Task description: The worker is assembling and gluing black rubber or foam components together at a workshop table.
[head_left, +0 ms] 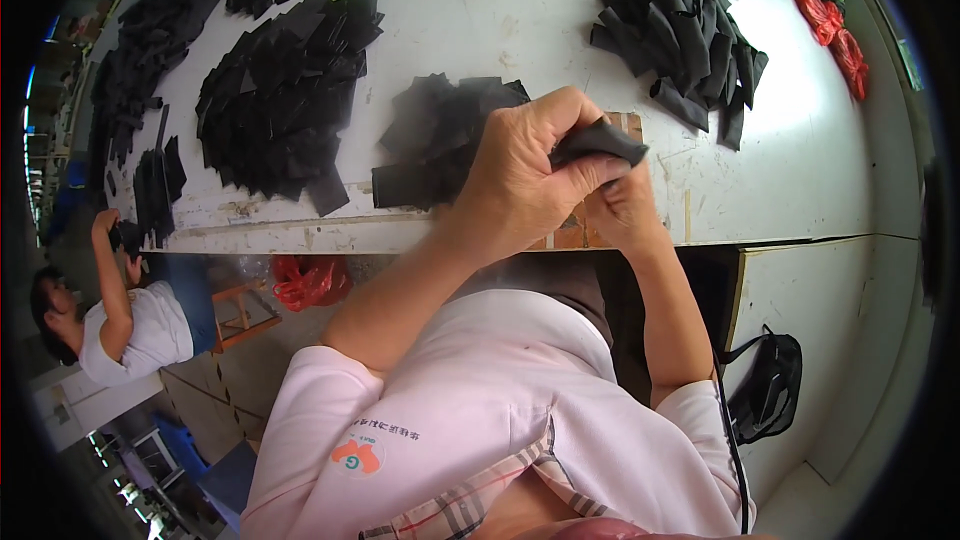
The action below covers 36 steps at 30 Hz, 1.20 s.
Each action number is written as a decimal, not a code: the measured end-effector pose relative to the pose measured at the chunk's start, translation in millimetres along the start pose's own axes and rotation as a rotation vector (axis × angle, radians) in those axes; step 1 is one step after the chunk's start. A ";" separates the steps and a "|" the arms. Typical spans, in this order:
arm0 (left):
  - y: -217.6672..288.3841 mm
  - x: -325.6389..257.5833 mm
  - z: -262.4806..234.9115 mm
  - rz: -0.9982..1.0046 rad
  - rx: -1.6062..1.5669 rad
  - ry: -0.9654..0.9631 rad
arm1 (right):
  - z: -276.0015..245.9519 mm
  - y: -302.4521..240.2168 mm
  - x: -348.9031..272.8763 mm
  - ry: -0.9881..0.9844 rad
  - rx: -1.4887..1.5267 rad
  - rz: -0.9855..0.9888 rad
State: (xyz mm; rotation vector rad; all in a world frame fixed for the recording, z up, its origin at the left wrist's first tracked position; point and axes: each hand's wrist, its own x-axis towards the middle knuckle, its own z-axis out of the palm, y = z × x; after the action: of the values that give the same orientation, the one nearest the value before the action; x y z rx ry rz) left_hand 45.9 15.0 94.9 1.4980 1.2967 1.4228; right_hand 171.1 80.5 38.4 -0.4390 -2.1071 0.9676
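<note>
A small black fabric piece (600,143), curled like a tube, is held up above the front edge of the table. My left hand (520,175) is closed on it, with the thumb along its lower side and the fingers over the top. Right under its free end, my right hand (627,208) is closed against the same piece, its fingertips partly hidden behind my left hand. Behind my left hand lies a loose pile of flat black fabric pieces (425,130). A brown patch (578,230) on the table edge shows below my hands.
A larger black pile (280,95) lies to the left, with more black strips (150,50) beyond it. Rolled black pieces (685,35) are heaped at the far right, near red plastic bags (835,35). A co-worker (130,315) is at the left; a black bag (768,385) hangs right.
</note>
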 end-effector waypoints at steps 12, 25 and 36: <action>-3.9 -6.6 -6.1 0.059 -0.787 0.455 | -18.2 -22.0 24.9 -0.235 -0.185 0.073; -12.8 -22.8 -22.5 -0.104 -0.334 0.348 | 0.0 -13.0 9.8 -0.170 -0.205 0.131; -141.4 -57.0 -96.0 -0.687 0.879 0.474 | -18.7 -17.3 34.8 0.323 0.272 0.380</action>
State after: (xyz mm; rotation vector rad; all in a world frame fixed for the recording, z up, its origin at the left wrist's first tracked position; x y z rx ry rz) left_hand -70.2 -16.3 -39.2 0.9780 2.6433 0.7675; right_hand 162.8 98.4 76.8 -0.8145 -1.6041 1.2828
